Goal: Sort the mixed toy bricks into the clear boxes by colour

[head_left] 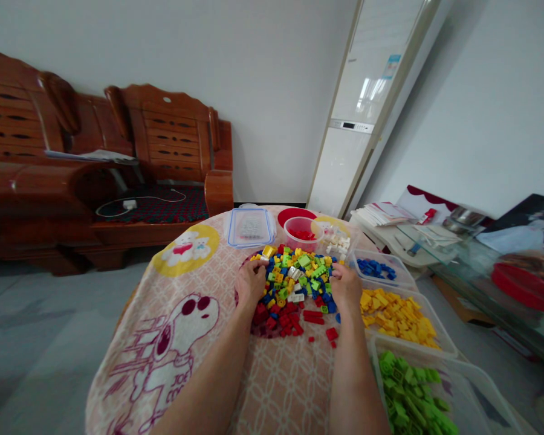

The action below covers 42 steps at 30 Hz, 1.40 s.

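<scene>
A mixed pile of toy building bricks point(294, 275) in yellow, green, blue, white and red lies on the table in front of me. At its left edge is my left hand point(252, 281), its fingers drawn together beside yellow and white bricks; whatever is between them is too small to name. My right hand point(347, 285) is at the pile's right edge, thumb and fingers pinched close to blue bricks, with the fingertips partly hidden. Loose red bricks point(290, 320) lie along the near side of the pile, between my forearms.
Clear boxes on the right hold blue bricks point(376, 269), yellow bricks point(399, 317) and green bricks point(410, 393). Behind the pile stand a round tub point(303, 243) of red bricks, white bricks point(338, 243) and a blue-rimmed lid point(250, 228). A patterned cloth point(290, 386) covers the table.
</scene>
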Motion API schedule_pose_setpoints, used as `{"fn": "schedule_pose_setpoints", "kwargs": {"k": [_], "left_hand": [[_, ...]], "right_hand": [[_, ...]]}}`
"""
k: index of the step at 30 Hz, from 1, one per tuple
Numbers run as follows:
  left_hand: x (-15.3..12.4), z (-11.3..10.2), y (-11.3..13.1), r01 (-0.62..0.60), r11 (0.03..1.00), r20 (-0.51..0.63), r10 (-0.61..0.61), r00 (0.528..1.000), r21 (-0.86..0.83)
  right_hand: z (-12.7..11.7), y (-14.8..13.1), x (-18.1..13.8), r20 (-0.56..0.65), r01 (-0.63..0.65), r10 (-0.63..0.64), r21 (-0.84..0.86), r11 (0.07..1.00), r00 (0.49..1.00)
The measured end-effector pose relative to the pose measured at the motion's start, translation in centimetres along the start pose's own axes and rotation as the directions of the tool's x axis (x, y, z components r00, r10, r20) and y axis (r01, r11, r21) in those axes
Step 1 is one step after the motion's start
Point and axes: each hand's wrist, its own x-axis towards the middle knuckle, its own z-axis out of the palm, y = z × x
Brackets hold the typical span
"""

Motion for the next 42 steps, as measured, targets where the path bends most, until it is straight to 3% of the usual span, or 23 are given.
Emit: {"fn": "schedule_pose_setpoints", "kwargs": {"k": [18,26,34,42], "left_hand": [[-0.1,0.0,0.0,-0.014,1.000,-0.006,0.013,1.000,-0.003],[-0.1,0.0,0.1,0.001,1.000,0.001,-0.001,1.000,-0.011],[0.0,0.1,-0.1,-0.018,1.000,0.003,0.018,1.000,-0.012],[0.0,-0.1,0.2,-0.013,1.000,0.004,0.013,1.000,0.021]], "right_hand": [[0.2,-1.0,-0.5,0.037,0.118,-0.112,-0.269,0.956,0.993],[-0.1,-0.3,-0.2,0.040,0.059,-0.054,-0.132,0.990,0.998],[-0.4,-1.1,-0.9,0.076,0.130,-0.113,-0.267,0.955,0.991],[-1.4,-2.5,-1.4,0.119,0.199,-0.173,-0.264,0.944,0.978]]}}
